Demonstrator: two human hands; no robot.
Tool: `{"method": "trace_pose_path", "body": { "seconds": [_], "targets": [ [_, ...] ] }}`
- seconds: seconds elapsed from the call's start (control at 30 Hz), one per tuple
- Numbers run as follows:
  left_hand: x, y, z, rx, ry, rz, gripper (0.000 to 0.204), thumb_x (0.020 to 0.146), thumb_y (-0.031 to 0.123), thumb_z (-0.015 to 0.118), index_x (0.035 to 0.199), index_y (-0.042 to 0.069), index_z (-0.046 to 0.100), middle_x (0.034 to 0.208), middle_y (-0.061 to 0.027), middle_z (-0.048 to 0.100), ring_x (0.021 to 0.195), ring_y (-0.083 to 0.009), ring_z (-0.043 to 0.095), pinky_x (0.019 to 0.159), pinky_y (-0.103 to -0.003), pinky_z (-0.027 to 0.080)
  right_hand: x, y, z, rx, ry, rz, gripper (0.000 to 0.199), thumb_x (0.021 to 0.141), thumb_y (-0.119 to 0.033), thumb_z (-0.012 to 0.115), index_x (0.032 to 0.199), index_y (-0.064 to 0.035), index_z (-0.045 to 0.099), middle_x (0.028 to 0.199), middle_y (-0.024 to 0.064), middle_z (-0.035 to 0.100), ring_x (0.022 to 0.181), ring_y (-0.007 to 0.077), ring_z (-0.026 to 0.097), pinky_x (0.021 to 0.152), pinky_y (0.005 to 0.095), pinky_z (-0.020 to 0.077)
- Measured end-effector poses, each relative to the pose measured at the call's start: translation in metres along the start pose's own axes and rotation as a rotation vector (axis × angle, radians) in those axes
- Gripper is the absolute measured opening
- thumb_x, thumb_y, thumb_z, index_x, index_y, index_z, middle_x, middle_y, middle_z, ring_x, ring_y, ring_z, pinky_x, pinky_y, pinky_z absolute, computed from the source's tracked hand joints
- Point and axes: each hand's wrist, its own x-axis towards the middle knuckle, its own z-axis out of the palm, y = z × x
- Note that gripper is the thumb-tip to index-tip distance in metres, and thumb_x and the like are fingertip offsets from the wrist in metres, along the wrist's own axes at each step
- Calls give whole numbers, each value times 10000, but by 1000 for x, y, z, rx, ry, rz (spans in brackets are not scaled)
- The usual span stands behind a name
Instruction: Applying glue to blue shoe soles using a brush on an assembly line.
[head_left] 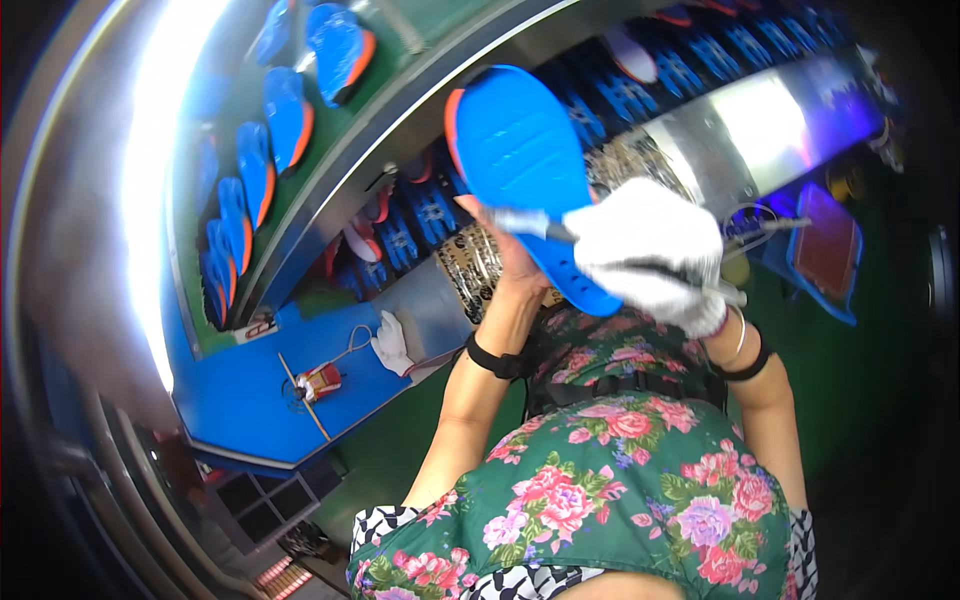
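Observation:
My bare left hand (517, 262) is closed around a blue insole (525, 150) with an orange edge, gripping it from behind near its middle. The insole is tilted upright in front of my body, its glossy ribbed face towards me. A white glove covers my right hand (650, 250), closed on a slim brush (520, 220) with a pale, blurred tip and a darker part near the fingers. That tip lies across the insole's narrower lower half; motion blur hides whether it touches the surface.
A conveyor (285, 200) at the left carries several blue and orange insoles. Behind the held insole runs a rack with blue shoe parts (715, 55). A blue table (230, 390) holds a white glove (392, 345) and a red container (318, 382). At right stands a tray (825, 245).

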Motion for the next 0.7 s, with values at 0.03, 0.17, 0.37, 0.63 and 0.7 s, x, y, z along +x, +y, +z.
{"method": "trace_pose_path", "body": {
  "seconds": [0.03, 0.17, 0.37, 0.63, 0.7],
  "targets": [
    [0, 1, 17, -75, 282, 69, 1184, 723, 982, 330, 1461, 58, 393, 1246, -189, 613, 995, -332, 668, 882, -487, 572, -2, 3, -1, 24, 102, 37, 233, 797, -31, 762, 1026, -74, 783, 1078, 124, 750, 935, 267, 709, 799, 363, 556],
    [8, 4, 27, -248, -87, -94, 1225, 634, 1044, 349, 1187, -30, 549, 965, -206, 676, 872, -319, 681, 783, -458, 585, -16, 5, 3, -45, -20, -67, 305, 824, -90, 769, 1129, -96, 758, 1077, 74, 753, 963, 265, 705, 851, 393, 563],
    [14, -7, 15, -232, -121, -80, 1277, 577, 1065, 359, 1246, -11, 522, 994, -215, 645, 842, -354, 635, 757, -480, 551, -25, 11, -7, 106, 151, 57, 201, 773, -65, 787, 974, -64, 785, 1017, 120, 762, 831, 273, 712, 755, 384, 564],
    [42, 0, 8, -211, -365, 31, 1160, 586, 1030, 448, 1056, -22, 586, 926, -189, 650, 899, -313, 627, 810, -418, 508, -30, 2, -5, 147, 123, 59, 228, 757, -47, 816, 978, -92, 778, 991, 91, 759, 833, 252, 713, 754, 361, 574],
    [36, -7, 0, -165, -279, 33, 1206, 593, 1045, 372, 1100, -31, 570, 907, -193, 652, 835, -310, 636, 784, -432, 516, -34, 6, -8, 181, 193, 142, 220, 746, -20, 815, 958, -65, 774, 988, 111, 759, 836, 273, 720, 753, 371, 575]
  ]
}}
